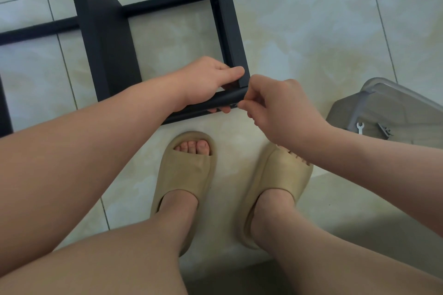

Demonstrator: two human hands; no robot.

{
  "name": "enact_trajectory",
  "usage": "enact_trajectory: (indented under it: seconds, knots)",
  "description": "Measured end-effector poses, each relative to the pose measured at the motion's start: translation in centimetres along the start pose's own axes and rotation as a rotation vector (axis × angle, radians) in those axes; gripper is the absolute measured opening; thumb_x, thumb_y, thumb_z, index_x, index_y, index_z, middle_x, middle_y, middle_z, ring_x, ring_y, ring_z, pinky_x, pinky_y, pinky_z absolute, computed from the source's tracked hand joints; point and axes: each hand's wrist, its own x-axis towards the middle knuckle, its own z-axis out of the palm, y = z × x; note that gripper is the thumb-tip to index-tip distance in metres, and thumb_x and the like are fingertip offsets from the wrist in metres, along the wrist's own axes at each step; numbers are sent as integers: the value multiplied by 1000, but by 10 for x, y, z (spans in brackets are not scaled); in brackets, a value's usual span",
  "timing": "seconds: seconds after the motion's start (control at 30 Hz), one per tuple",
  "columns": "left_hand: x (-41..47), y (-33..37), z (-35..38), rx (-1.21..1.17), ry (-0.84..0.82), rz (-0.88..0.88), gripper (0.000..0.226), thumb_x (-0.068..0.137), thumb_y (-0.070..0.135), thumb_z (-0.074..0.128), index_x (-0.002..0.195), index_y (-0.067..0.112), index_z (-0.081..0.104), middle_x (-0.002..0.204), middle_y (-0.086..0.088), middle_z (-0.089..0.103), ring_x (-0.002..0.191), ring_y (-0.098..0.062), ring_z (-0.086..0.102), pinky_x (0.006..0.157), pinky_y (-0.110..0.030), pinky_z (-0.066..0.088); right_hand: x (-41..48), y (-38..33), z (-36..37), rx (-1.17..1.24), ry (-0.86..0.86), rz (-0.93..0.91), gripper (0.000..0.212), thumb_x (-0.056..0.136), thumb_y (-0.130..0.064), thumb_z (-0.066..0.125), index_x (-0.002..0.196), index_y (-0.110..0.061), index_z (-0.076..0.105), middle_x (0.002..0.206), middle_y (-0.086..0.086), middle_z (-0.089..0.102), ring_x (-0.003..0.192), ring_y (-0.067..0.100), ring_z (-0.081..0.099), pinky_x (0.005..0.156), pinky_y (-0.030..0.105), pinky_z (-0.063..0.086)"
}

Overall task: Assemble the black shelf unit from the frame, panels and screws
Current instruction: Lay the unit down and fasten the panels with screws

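Left grip [208, 81] curled round black tube [217, 101] at the frame [225, 19] corner, thumb on the upright | right grip [285, 112] fingertips pinched at the tube's end, contents too small to tell | frame lies on tiled floor [311, 31], just ahead of beige slippers [187, 175] | clear box [395, 100] to the right holds a small wrench [359, 127]

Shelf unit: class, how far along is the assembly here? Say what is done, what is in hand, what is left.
Done: the black frame's rails and one panel look joined. In hand: the left-hand grip holds the near crossbar at its corner; the right-hand grip pinches at the bar's end, its contents hidden. Left: probably tightening this corner; the wrench lies in the grey tray.
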Motion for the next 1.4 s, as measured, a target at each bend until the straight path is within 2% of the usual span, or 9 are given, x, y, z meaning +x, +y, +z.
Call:
enact_trajectory:
  seconds: [0.2, 0.33, 0.47, 0.63, 0.7, 1.0, 1.13, 1.23, 1.4]
  knots:
    - [-1, 1, 0, 24, 8, 2, 45, 102, 45, 51, 100, 3, 68, 85, -3, 77, 64, -19, 73, 52, -25, 54, 1, -2, -1, -204, -60, -151, 21, 99, -18, 59, 86, -19, 42, 64, -4, 40, 66, 37, 49, 60, 44, 44]
    - [0, 1, 2, 21, 22, -9, 47, 102, 45, 52, 106, 1, 67, 86, -2, 77, 66, -22, 74, 50, -24, 53, -3, 2, 3, -68, 2, -97, 14, 97, -15, 62, 87, -10, 53, 72, 7, 62, 70, 33, 60, 67, 45, 49]
    - [-1, 0, 1, 20, 17, -10, 46, 102, 46, 51, 103, 3, 67, 85, -3, 78, 68, -23, 75, 52, -26, 54, -7, 4, 8, 178, 53, 63, 23, 94, -15, 67, 77, -17, 51, 70, -2, 70, 63, 4, 68, 63, 27, 51]
    - [-2, 2, 2, 18, 15, -12, 40, 102, 46, 51, 94, 10, 67, 83, -3, 78, 68, -22, 75, 50, -24, 53, -8, 7, 13, 445, 65, 166, 24, 90, -10, 71, 75, -15, 53, 71, 2, 72, 68, 10, 74, 77, 50, 58]
    - [-2, 2, 2, 12, 18, -11, 38, 102, 45, 51, 92, 12, 67, 83, -3, 77, 68, -23, 75, 50, -24, 53, -8, 7, 13, 507, 66, 187, 23, 88, -7, 72, 75, -12, 54, 73, 5, 72, 69, 14, 75, 78, 54, 58]
    - [-2, 1, 2, 1, 19, 0, 38, 101, 45, 53, 86, 14, 66, 82, -1, 77, 65, -22, 74, 48, -24, 52, -12, 9, 6, 525, 5, 172, 15, 92, -1, 68, 84, -10, 59, 88, 10, 75, 82, 16, 76, 88, 49, 57]
    - [-1, 1, 2, 5, 24, -2, 37, 101, 47, 53, 85, 15, 66, 83, 0, 77, 67, -23, 75, 48, -24, 52, -11, 8, 1, 237, 6, 5, 14, 92, -2, 66, 84, -12, 62, 77, -1, 72, 73, 5, 70, 75, 32, 53]
    - [-2, 1, 2, 15, 23, 0, 38, 101, 46, 52, 85, 15, 65, 82, 0, 77, 68, -23, 75, 49, -24, 52, -11, 8, 2, 109, 25, -106, 9, 92, -1, 64, 84, -6, 64, 75, 2, 72, 77, 5, 67, 70, 29, 50]
    - [-3, 3, 2, 25, 26, 5, 40, 102, 46, 52, 90, 11, 67, 78, 1, 76, 66, -21, 74, 50, -24, 54, -10, 11, 8, 441, 7, 140, 19, 91, 2, 64, 79, -11, 58, 74, 1, 71, 69, 16, 72, 79, 41, 58]
